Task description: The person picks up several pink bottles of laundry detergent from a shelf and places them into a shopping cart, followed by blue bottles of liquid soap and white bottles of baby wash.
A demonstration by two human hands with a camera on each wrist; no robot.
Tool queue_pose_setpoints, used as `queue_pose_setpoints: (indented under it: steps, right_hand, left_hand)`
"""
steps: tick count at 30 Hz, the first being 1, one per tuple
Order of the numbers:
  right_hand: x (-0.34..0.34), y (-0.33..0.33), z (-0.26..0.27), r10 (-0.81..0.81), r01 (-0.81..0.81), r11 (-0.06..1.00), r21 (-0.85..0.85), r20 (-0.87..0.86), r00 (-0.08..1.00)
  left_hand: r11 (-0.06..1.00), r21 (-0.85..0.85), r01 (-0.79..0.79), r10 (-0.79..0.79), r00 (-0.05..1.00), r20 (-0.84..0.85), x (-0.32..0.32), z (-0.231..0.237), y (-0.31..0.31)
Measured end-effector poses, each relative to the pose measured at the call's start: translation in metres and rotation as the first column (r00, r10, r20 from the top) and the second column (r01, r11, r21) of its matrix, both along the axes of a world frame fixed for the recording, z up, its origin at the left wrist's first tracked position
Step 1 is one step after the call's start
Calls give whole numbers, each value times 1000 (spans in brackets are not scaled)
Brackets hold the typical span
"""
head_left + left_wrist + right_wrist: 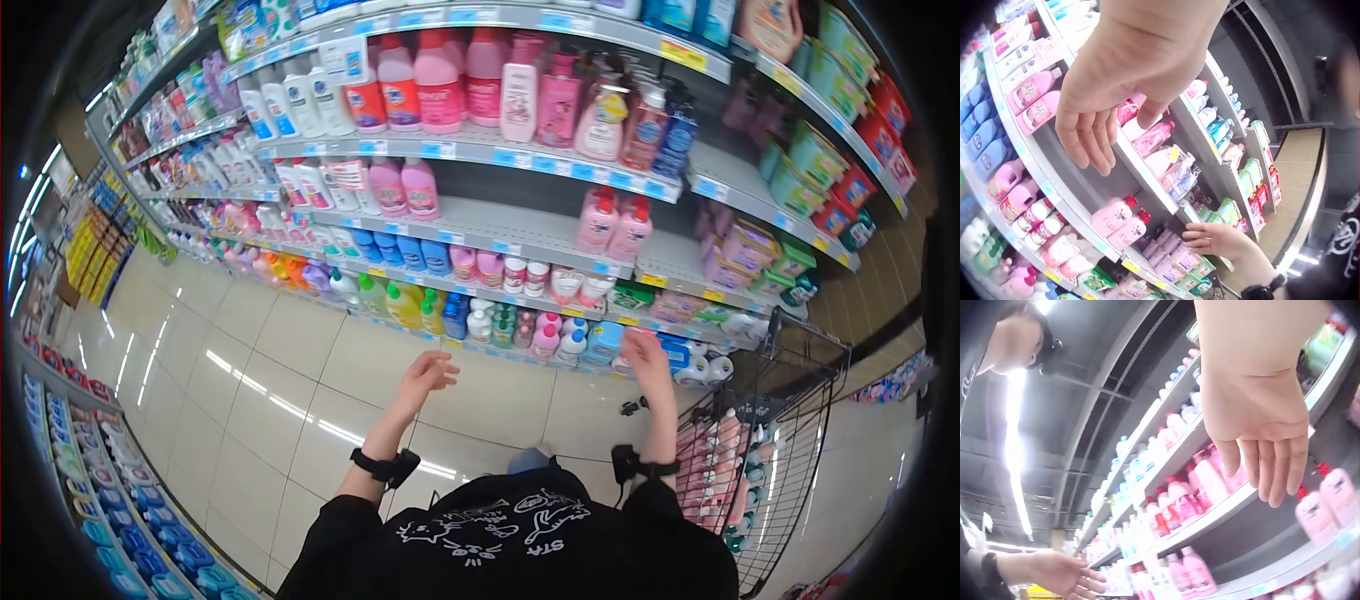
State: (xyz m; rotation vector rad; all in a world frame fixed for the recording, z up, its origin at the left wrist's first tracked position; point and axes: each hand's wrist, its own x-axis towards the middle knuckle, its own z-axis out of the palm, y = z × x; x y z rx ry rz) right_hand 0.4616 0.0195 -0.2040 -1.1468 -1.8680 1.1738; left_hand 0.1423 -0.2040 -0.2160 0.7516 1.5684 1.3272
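Observation:
My left hand hangs in the air over the tiled floor before the shelves, its fingers loosely bent and holding nothing. Raised at the right, my right hand holds nothing either and is nearest the lower shelf's bottles. In the left wrist view the left hand has relaxed fingers, with pink bottles on the shelf behind. The right wrist view has the right hand with fingers hanging down, beside two pink bottles with red pumps on a shelf.
A wire shopping cart with rows of bottles stands at my right. Long shelves of bottles and packs run across the front. Another shelf row lies at the lower left, with tiled floor between.

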Motion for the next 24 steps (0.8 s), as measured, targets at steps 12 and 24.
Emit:
queue_pose_setpoints:
  steps: [12, 24]
  right_hand:
    - [-307, 104, 60, 427, -403, 897, 184, -117, 897]
    - [-524, 230, 85, 206, -25, 957, 290, -613, 762]
  left_hand:
    - [920, 374, -119, 173, 978, -113, -169, 74, 140]
    - [803, 593, -62, 236, 946, -222, -299, 105, 306]
